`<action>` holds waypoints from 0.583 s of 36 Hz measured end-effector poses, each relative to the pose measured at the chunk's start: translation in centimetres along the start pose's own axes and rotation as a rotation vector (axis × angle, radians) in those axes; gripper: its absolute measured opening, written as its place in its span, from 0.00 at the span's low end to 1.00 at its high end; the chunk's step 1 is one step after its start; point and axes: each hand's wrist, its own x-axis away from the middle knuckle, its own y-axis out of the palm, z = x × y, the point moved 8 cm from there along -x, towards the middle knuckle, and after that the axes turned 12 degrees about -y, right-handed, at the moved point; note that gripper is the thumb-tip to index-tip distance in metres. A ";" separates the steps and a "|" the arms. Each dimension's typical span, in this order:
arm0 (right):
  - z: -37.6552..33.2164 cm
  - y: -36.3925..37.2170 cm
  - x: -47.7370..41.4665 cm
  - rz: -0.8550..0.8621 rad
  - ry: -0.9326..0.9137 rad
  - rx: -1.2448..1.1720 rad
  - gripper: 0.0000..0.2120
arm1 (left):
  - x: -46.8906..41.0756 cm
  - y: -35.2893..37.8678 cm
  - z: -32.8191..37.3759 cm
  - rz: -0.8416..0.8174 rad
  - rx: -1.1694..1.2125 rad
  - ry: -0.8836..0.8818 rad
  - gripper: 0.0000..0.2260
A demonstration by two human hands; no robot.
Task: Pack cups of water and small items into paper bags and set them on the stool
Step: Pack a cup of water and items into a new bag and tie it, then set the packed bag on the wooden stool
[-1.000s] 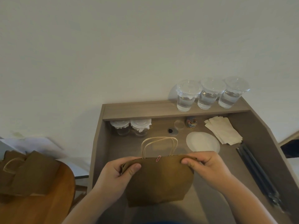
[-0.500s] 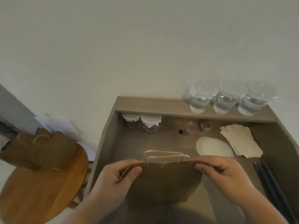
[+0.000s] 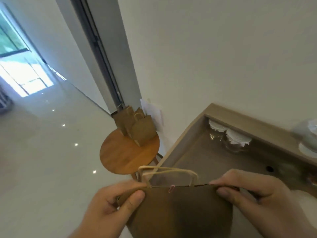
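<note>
I hold a brown paper bag (image 3: 180,210) by its top edge, low in the middle of the view. My left hand (image 3: 111,206) pinches the bag's left corner and my right hand (image 3: 247,191) pinches the right corner. A pink paper clip (image 3: 171,188) sits on the closed rim below the pale handles (image 3: 164,170). The round wooden stool (image 3: 125,155) stands beyond the bag to the left, with several brown paper bags (image 3: 137,127) upright at its far edge.
The wooden desk (image 3: 187,134) runs along the right, with two covered small cups (image 3: 228,138) under its back ledge and blurred clear cups (image 3: 307,134) at the right edge. A glossy white floor spreads left; a door frame (image 3: 103,54) rises behind the stool.
The view has swung left toward the stool. Both hands have carried the bag off the desk's middle toward its left edge. Their hold on the top corners is unchanged.
</note>
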 end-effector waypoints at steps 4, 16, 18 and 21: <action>-2.8 6.5 -3.9 -0.175 -0.071 -0.073 0.07 | 2.8 -6.4 -2.9 0.112 0.011 -0.054 0.14; -6.7 27.9 -12.7 -0.464 -0.008 0.031 0.17 | 4.3 -23.1 -14.2 0.141 -0.166 -0.163 0.09; -6.4 31.1 -13.7 -0.486 0.029 0.085 0.15 | 3.0 -25.4 -15.7 0.053 -0.243 -0.152 0.14; -5.7 35.0 -15.3 -0.527 0.054 0.192 0.12 | 0.6 -27.7 -17.9 -0.064 -0.385 -0.175 0.15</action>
